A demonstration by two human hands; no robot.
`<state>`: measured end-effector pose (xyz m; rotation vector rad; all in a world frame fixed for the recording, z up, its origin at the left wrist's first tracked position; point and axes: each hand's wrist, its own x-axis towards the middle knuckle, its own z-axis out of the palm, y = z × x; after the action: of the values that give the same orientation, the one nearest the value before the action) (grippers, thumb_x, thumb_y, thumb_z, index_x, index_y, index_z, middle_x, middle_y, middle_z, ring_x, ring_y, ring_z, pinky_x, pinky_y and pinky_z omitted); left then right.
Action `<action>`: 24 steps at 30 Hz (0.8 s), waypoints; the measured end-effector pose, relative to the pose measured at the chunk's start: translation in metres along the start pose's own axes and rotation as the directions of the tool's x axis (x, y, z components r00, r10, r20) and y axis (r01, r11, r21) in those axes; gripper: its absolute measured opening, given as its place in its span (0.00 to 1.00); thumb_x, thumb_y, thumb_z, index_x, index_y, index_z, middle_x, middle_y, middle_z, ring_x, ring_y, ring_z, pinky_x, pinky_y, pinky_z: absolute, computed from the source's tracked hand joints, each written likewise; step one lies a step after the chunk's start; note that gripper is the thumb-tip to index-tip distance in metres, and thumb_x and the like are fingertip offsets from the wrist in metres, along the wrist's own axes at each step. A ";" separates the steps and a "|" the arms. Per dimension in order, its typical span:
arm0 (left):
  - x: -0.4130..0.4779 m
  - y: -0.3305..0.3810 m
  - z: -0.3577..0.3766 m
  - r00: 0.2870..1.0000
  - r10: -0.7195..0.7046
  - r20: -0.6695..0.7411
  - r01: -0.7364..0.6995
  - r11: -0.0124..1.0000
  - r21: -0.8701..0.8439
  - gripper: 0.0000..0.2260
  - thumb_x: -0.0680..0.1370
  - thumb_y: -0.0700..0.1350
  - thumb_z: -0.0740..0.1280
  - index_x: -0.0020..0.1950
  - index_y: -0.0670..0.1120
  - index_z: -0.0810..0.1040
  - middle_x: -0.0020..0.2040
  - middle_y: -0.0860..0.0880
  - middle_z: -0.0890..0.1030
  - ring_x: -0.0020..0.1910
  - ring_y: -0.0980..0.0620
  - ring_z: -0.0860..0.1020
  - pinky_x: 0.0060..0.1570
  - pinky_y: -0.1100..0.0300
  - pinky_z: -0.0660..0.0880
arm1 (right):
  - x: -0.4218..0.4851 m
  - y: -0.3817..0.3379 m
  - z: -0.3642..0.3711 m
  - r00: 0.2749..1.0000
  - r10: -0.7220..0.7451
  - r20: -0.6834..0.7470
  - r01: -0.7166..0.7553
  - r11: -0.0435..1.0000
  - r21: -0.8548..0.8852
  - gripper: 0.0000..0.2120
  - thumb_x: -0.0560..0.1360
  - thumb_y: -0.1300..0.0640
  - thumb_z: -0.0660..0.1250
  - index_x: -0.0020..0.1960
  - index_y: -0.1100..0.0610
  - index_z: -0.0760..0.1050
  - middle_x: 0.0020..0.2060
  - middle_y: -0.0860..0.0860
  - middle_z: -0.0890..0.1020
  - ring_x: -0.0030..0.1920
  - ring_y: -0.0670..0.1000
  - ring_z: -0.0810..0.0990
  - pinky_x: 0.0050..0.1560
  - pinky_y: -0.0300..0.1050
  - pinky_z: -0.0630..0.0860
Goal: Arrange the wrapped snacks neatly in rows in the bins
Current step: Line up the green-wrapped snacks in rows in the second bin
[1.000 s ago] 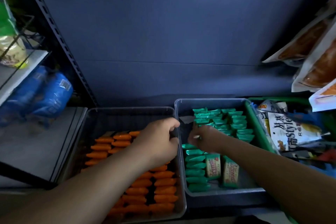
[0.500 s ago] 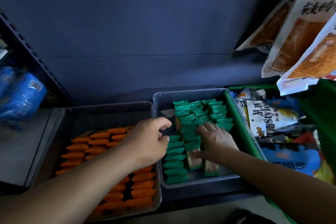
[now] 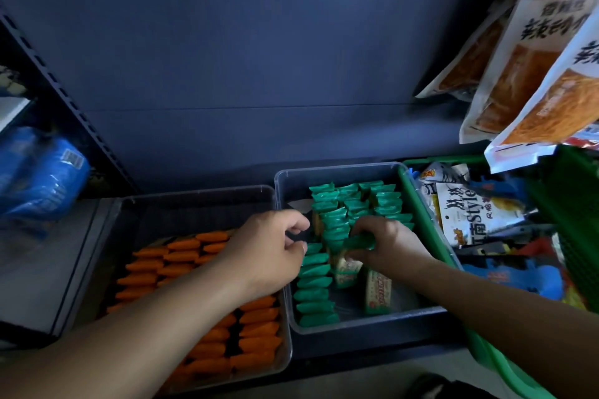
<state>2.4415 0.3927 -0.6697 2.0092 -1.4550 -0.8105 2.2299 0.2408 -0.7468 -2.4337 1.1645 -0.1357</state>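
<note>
Now the right hand (image 3: 385, 244) has lifted off the loose packets it was pressing half a second ago and has a green wrapped snack (image 3: 358, 241) pinched between thumb and fingers, raised just above the middle of the right bin (image 3: 337, 168). That suggests the middle row is being built: the near-left column of green snacks (image 3: 312, 288) already stands in an orderly line, the far rows are packed, but two packets (image 3: 377, 291) lie face-up and askew in the near-right gap, not yet set on edge.

The right forearm comes in from the near right, wrist bent down, fingers curled over the snack. The left hand (image 3: 275, 249) reaches across the left bin (image 3: 194, 194), over its rows of orange snacks (image 3: 181, 256), to the dividing wall between the bins; its fingers are curled close together, and in this dim light it seems to hold nothing, though I cannot be sure. Both hands sit near each other, not touching.
</note>
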 end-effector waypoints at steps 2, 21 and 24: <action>-0.005 0.006 -0.003 0.999 0.032 -0.011 -0.032 0.999 -0.010 0.12 0.79 0.45 0.71 0.62 0.54 0.82 0.53 0.57 0.83 0.50 0.63 0.81 0.48 0.73 0.74 | -0.004 -0.015 -0.021 0.999 -0.013 -0.030 0.016 0.994 0.110 0.14 0.71 0.50 0.80 0.55 0.48 0.81 0.48 0.43 0.83 0.49 0.47 0.82 0.53 0.45 0.79; -0.101 0.060 -0.059 0.990 0.102 -0.099 -0.139 0.848 -0.512 0.08 0.79 0.52 0.73 0.43 0.49 0.86 0.41 0.49 0.86 0.42 0.55 0.83 0.41 0.63 0.78 | -0.122 -0.171 -0.114 0.981 0.164 0.106 -0.173 0.479 0.861 0.11 0.73 0.61 0.77 0.53 0.61 0.82 0.49 0.66 0.85 0.45 0.58 0.85 0.49 0.55 0.83; -0.090 0.060 -0.058 0.999 0.042 -0.033 -0.053 0.827 -0.560 0.11 0.79 0.54 0.72 0.43 0.48 0.85 0.41 0.49 0.86 0.43 0.55 0.84 0.48 0.61 0.79 | -0.114 -0.162 -0.117 0.986 0.106 0.127 -0.162 0.457 0.874 0.12 0.71 0.59 0.76 0.53 0.61 0.83 0.46 0.60 0.87 0.44 0.56 0.86 0.48 0.54 0.83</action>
<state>2.4235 0.4660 -0.5728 1.5175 -1.0779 -1.0498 2.2414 0.3762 -0.5614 -1.3744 0.9002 -0.4935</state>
